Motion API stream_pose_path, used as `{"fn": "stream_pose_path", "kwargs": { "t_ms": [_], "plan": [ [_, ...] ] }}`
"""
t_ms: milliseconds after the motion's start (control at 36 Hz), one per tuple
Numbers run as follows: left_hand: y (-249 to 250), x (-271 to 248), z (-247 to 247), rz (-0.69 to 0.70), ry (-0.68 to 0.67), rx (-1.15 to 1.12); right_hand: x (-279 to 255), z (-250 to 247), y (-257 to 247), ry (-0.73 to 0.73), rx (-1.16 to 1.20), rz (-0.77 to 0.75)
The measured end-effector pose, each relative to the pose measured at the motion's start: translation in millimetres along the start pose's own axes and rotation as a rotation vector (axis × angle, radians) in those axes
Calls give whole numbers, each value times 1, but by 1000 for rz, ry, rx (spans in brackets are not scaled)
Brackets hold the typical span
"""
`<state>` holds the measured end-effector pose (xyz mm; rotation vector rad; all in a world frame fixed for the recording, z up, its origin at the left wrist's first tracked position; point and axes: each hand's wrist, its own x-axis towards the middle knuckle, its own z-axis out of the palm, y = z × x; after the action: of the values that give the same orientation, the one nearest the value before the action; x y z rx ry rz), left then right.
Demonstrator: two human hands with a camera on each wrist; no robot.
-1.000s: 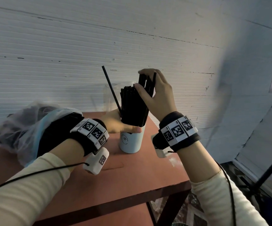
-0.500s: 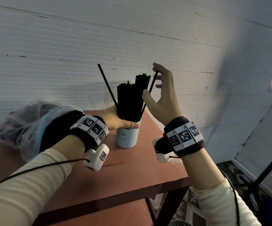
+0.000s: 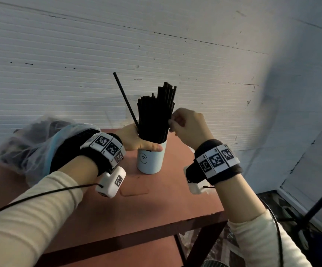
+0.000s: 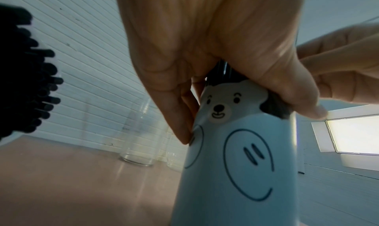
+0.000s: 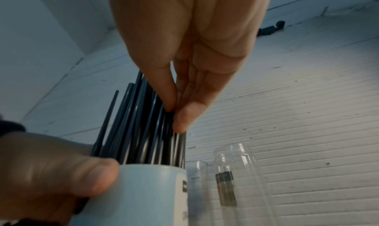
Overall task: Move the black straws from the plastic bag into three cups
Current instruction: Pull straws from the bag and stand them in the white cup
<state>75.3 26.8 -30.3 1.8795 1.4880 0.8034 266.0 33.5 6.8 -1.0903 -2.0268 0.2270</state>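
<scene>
A pale blue cup (image 3: 151, 160) with a smiley and bear print (image 4: 235, 156) stands on the red-brown table (image 3: 156, 205), packed with black straws (image 3: 154, 116). One straw (image 3: 125, 99) leans out to the left. My left hand (image 3: 137, 139) grips the cup at its rim, thumb across the front. My right hand (image 3: 172, 123) pinches a few straws (image 5: 170, 129) on the bundle's right side between thumb and fingertips. The plastic bag (image 3: 31, 145) with more black straws (image 4: 24, 77) lies at the left behind my left wrist.
Two clear glass cups (image 5: 235, 172) (image 5: 198, 180) stand behind the blue cup near the white slatted wall (image 3: 156, 54). The table's right edge and front edge are close. A bright light panel (image 4: 352, 135) and a dark stand (image 3: 320, 205) are on the right.
My right hand let go of the straw tops, opened, then dropped to mid-bundle and now pinches straws there. The left hand stays on the cup.
</scene>
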Motion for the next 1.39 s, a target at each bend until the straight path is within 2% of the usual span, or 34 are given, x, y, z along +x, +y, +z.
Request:
{"fn": "stream_pose_path", "kwargs": {
  "t_ms": [111, 222, 306, 389, 667, 833, 1083, 1250, 1389],
  "plan": [
    [-4, 3, -3, -21, -13, -8, -2, -4, -1, 101, 84, -44],
    [-7, 4, -4, -57, -19, -22, 4, -17, -22, 250, 194, -304],
    [-9, 3, -4, -55, -23, -26, 13, -16, -36, 222, 74, -426],
    [-6, 0, -4, -68, -13, -23, 16, -3, -36, 128, -31, -424],
    [-4, -4, -3, -27, -13, -68, 2, 21, -19, 179, -105, -410],
    [-4, -7, 0, -48, 25, -97, 0, 14, -21, 161, -40, -382],
    [1, -13, 1, -67, 63, -90, 1, 16, -26, 141, -78, -321],
    [2, -17, 7, -115, 149, -94, 2, 6, -33, 86, -15, -293],
    [4, -20, 9, -144, 215, -74, 12, -1, -53, 152, 6, -356]
  ]
}}
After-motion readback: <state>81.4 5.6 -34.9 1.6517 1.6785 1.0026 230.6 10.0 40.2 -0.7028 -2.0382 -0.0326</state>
